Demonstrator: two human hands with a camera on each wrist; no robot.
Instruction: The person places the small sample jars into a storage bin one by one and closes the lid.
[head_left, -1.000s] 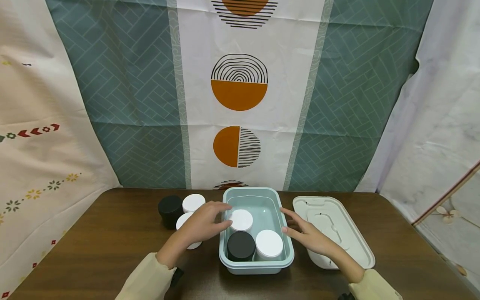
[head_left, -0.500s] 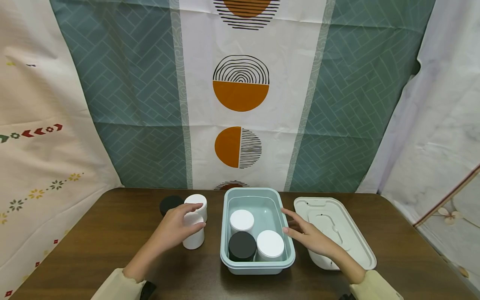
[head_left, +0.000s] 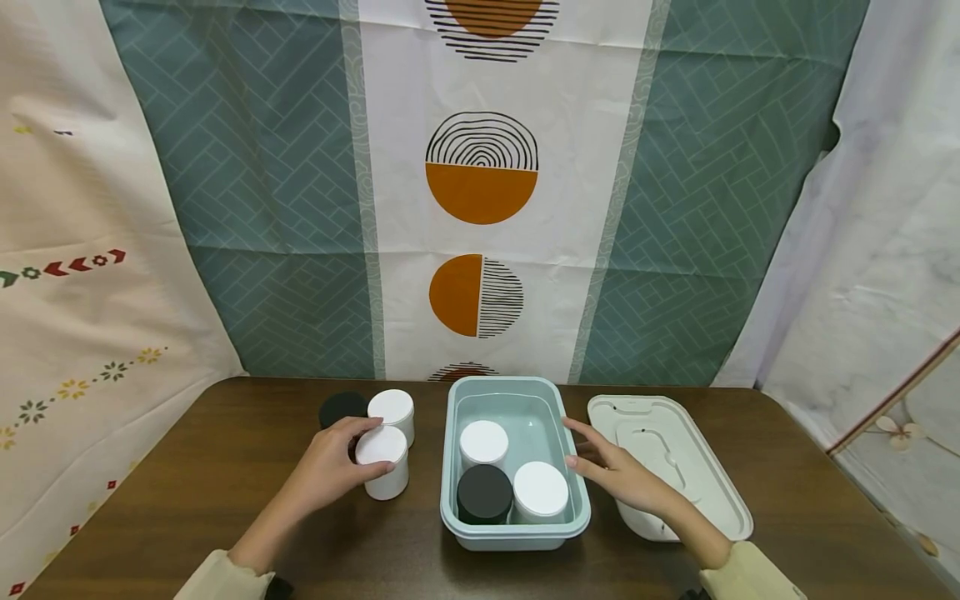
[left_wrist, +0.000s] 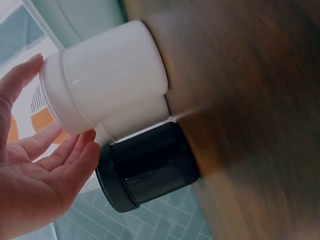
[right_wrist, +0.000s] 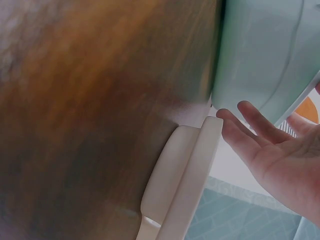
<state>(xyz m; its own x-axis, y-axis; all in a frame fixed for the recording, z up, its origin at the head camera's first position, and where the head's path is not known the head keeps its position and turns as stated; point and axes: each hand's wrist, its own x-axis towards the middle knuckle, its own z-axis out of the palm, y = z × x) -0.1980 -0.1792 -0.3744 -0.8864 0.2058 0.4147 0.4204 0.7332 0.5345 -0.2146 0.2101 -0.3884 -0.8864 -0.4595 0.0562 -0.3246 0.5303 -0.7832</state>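
Observation:
Left of the box, my left hand [head_left: 330, 462] spans the lid of a white jar [head_left: 385, 467], thumb on the near side and fingers behind. The left wrist view shows the thumb and fingertips at the lid's edge, the white jar [left_wrist: 110, 70] upright on the table. Just beyond it stand another white jar [head_left: 392, 408] and a black jar [head_left: 342, 408]. My right hand [head_left: 618, 471] rests its fingertips at the right rim of a light-blue box [head_left: 517, 384], fingers loosely spread. Inside the box are two white jars and a black jar [head_left: 483, 493].
A pale lid [head_left: 667, 454] lies on the wooden table [head_left: 247, 467] right of the box, beneath the right forearm. Behind the table hangs a patterned curtain [head_left: 480, 292]; light cloth hangs at both sides.
My left hand has moved from the box's left rim leftward to the nearer white jar outside, its thumb and fingers settling around the lid. The right hand stays at the rim.

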